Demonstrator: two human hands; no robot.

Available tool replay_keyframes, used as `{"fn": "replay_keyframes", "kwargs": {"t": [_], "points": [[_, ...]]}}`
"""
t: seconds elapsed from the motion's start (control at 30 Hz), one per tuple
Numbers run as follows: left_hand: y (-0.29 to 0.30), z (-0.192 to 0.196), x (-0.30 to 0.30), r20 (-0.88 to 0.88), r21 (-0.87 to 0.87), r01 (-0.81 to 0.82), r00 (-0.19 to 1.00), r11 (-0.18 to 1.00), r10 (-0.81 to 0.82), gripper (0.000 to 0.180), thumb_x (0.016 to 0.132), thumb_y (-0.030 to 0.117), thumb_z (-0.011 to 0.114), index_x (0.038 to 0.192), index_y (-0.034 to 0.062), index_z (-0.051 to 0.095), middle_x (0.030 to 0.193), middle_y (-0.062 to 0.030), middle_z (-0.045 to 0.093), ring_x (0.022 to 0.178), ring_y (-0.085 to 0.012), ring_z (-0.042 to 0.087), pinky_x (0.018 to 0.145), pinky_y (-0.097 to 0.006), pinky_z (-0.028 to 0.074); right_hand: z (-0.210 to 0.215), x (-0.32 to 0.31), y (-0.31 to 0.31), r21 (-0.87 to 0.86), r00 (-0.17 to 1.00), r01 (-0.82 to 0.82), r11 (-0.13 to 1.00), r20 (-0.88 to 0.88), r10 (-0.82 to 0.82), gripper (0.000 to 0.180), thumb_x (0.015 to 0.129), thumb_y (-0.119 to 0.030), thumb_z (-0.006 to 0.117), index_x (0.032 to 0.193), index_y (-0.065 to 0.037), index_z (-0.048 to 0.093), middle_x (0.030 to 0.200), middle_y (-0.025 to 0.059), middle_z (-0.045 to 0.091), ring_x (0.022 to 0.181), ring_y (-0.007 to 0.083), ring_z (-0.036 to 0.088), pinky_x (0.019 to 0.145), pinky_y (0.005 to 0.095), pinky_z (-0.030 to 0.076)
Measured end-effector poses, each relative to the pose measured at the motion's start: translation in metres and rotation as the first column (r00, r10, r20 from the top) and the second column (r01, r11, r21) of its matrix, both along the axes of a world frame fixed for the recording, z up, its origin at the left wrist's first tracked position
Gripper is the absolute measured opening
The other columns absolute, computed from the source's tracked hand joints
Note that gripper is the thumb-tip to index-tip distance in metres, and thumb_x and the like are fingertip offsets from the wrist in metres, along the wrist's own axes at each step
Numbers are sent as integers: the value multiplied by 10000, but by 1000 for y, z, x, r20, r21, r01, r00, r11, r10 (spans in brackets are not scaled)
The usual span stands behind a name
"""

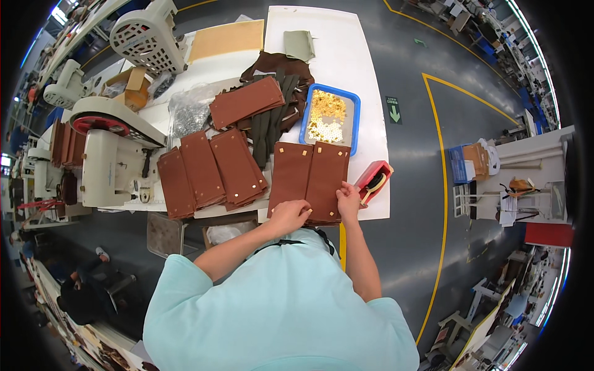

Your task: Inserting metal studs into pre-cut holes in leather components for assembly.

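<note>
From the head view, my own chest in the pale green shirt [278, 309] blocks the near table edge, and my fingertips are tucked out of sight, so I cannot tell how firmly either hand grips. My left hand [288, 215] lies curled on the near end of the left brown leather panel [289, 176]; my right hand [348, 201] pinches the near right corner of the right brown leather panel [328, 179], which touches its neighbour along one long side. Both panels sit at the near edge of the white table [371, 93], right in front of me. Beyond them, the blue tray of gold fittings [330, 117] stands just past the panels' far ends. A red box [373, 180] crowds my right hand at the table's right edge. To the left, fanned stacks of brown panels [210, 173] and a white machine [108, 161] fill the table. Open grey floor [421, 204] lies off to the right.
</note>
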State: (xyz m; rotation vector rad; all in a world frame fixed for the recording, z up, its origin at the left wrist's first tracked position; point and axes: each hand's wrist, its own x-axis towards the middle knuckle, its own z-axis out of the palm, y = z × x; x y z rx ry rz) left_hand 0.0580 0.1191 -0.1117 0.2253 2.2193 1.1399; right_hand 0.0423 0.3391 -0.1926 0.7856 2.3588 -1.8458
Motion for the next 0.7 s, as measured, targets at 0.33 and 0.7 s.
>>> {"fn": "replay_keyframes", "kwargs": {"t": [0.33, 0.7], "points": [[17, -40, 7, -545, -375, 241, 724, 895, -423, 504, 829, 323, 673, 1253, 70, 572, 1349, -149, 506, 1351, -353, 361, 1127, -561, 248, 9, 1, 7, 432, 989, -109, 895, -41, 140, 333, 807, -92, 714, 1120, 5, 653, 928, 130, 669, 768, 222, 662, 738, 325, 533], [-21, -39, 11, -572, -204, 21, 809, 979, -137, 426, 798, 303, 719, 1160, 93, 640, 1235, -101, 604, 1285, -301, 459, 1102, -491, 317, -8, 27, 67, 624, 978, 188, 758, -45, -206, 424, 820, -304, 708, 1126, -16, 654, 1107, 178, 634, 1073, 332, 596, 926, 386, 467]]}}
